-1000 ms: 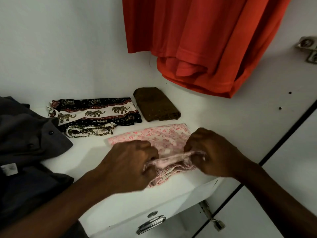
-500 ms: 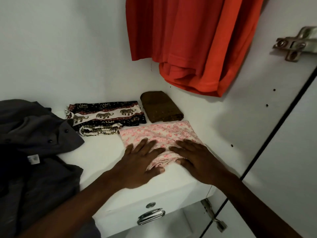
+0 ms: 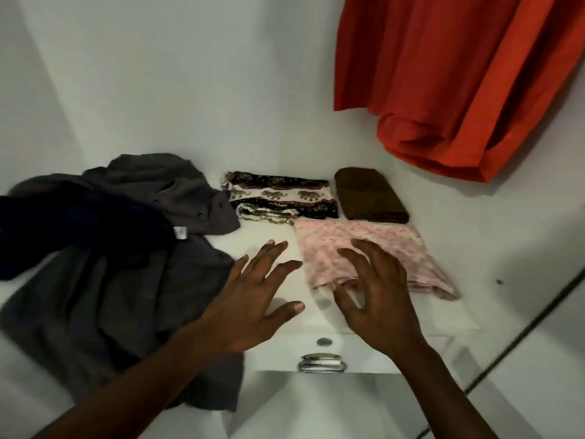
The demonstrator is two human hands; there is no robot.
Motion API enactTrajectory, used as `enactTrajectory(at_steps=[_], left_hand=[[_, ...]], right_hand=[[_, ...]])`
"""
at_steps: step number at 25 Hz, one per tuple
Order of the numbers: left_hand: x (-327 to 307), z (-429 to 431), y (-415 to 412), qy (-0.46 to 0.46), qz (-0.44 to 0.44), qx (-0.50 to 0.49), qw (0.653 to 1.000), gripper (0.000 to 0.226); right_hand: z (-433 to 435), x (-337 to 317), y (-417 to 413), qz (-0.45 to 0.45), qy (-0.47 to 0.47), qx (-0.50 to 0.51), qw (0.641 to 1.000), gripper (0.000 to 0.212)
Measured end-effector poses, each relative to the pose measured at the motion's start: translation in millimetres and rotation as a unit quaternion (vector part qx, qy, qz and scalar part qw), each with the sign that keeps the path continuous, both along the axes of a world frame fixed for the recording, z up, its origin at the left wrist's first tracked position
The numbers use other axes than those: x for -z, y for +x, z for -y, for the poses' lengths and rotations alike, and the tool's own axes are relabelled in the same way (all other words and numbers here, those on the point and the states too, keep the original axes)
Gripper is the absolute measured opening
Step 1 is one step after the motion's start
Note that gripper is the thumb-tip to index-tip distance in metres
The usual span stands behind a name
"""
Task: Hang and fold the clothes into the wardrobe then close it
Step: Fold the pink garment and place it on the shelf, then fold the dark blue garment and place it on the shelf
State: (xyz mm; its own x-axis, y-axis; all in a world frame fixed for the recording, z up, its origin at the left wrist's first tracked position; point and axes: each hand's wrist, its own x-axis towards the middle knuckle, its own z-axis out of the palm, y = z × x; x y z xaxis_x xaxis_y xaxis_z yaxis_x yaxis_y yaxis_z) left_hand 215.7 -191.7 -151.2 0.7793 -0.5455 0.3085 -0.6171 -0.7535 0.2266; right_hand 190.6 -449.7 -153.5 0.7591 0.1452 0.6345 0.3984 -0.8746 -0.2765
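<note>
A folded pink patterned cloth (image 3: 395,248) lies on the white wardrobe shelf (image 3: 316,315). My right hand (image 3: 376,293) hovers over its near edge with fingers spread and holds nothing. My left hand (image 3: 253,299) is open above the bare shelf, between the pink cloth and a crumpled grey shirt (image 3: 126,280). Behind the pink cloth sit a folded elephant-print cloth (image 3: 278,198) and a folded brown cloth (image 3: 367,194). An orange garment (image 3: 459,80) hangs at the upper right.
A dark navy garment (image 3: 63,223) lies over the grey shirt at the left. Below the shelf is a drawer front with a metal handle (image 3: 321,364) and a round lock (image 3: 324,342). The wardrobe's white side wall (image 3: 522,248) stands at the right.
Both hands gripped the pink cloth's folded edge, then pressed it flat, and now have lifted off it. My left hand has moved left towards the grey shirt.
</note>
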Motion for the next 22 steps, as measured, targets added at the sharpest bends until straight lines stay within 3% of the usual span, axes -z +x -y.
enactTrajectory(at_steps=[6,10,12,16,19,21,22], left_hand=[[-18.6,-107.4,-21.2,-0.103,0.095,-0.13,0.982,0.058],[-21.0,-173.7,-11.1,-0.262,0.091,-0.256,0.926,0.056],[-13.8,-209.5,-0.7,-0.318,0.06,-0.312,0.894,0.055],[5.3,-265.0,15.7,-0.28,-0.05,-0.359,0.889,0.063],[1.6,-286.9,35.9,-0.35,-0.096,-0.349,0.864,0.05],[-3.4,-296.4,46.0,-0.416,-0.139,-0.337,0.833,0.041],[-5.4,-301.0,49.1,-0.441,-0.154,-0.333,0.819,0.038]], right_hand=[[-126.9,-4.8,27.2,-0.105,0.133,-0.145,0.975,0.038],[-203.2,-17.8,39.5,-0.129,0.18,-0.241,0.945,0.03],[-243.3,-23.3,48.3,-0.132,0.162,-0.239,0.948,0.034],[-311.9,-39.1,71.6,-0.135,0.156,-0.18,0.962,0.049],[-354.1,-53.0,97.7,-0.122,0.044,-0.143,0.981,0.06],[-377.8,-54.2,114.8,-0.161,-0.052,-0.093,0.981,0.049],[-387.6,-51.9,121.6,-0.174,-0.057,-0.072,0.98,0.035]])
